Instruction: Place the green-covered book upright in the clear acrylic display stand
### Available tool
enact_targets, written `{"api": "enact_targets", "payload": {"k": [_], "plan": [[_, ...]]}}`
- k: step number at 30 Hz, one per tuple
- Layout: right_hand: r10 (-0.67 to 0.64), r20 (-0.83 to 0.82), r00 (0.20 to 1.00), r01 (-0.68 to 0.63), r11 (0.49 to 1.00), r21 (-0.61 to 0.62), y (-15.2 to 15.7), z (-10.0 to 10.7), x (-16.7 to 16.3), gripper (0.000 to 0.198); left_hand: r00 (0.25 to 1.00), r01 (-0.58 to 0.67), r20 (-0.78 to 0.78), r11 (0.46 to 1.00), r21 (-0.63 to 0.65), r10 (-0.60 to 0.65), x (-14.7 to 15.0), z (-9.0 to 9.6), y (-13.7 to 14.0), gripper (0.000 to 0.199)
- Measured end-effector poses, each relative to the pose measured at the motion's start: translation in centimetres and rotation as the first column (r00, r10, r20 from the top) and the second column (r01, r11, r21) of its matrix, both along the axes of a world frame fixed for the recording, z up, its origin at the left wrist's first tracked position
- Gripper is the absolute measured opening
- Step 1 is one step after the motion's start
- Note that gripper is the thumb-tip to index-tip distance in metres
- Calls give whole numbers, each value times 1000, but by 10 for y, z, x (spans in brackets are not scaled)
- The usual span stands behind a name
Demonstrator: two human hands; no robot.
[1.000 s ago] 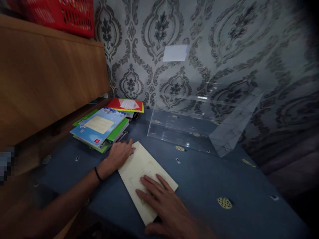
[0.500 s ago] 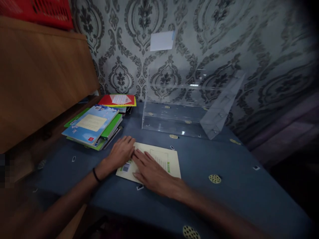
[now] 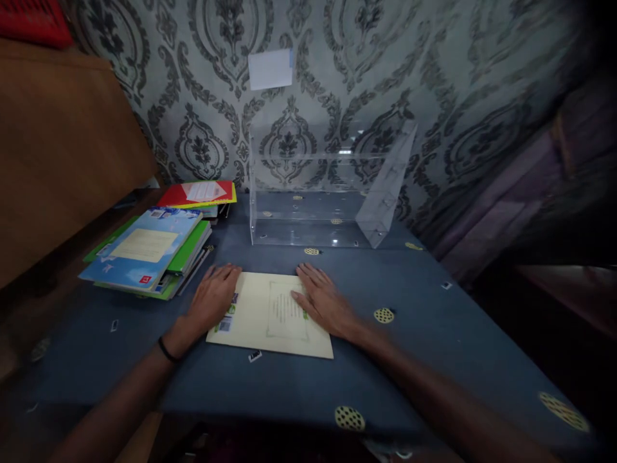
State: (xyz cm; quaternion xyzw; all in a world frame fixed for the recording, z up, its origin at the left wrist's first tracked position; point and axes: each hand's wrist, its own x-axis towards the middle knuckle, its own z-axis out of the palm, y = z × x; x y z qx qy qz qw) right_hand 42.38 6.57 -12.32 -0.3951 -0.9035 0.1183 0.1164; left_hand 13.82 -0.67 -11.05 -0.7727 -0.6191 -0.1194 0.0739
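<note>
A cream-coloured book (image 3: 255, 315) lies flat on the table, its printed cover with a barcode facing up. My left hand (image 3: 215, 294) rests over its left edge, fingers stretched forward and palm down. On the right edge lies my right hand (image 3: 328, 302), flat with the thumb apart, its fingertips near the far right corner. Both hands touch the book without gripping it. A black band (image 3: 167, 351) circles my left wrist.
A stack of books with a blue one (image 3: 139, 247) on top stands to the left. Behind it sits another stack topped by a red book (image 3: 173, 194). A clear acrylic rack (image 3: 380, 199) stands near the patterned wall. A wooden cabinet (image 3: 62, 154) borders the left side.
My right hand has moved from the book's left part to its right edge. The book has turned a little and lies straighter. The view has shifted to the right.
</note>
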Motion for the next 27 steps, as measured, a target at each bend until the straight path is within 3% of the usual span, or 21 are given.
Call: {"api": "enact_targets", "payload": {"k": [5,11,14,21,27], "plan": [[-4,-21,1000,5,998,58,0,-4,6,68,995,46,-84,999,17,-44,27,-3,-1,47],[3,-49,999,0,997,71,-1,-7,4,62,945,308,-82,947,-91,-315,82,-4,-28,71],[-2,-54,999,6,998,68,-1,-7,5,59,909,396,-95,912,-107,-406,94,-1,-45,80],[66,-27,997,-63,993,103,-9,1,3,56,938,328,-94,941,-78,-335,80,-4,-55,70],[141,14,990,-142,986,87,-35,11,6,56,933,309,-195,951,-7,-304,82,-8,-54,72]]}}
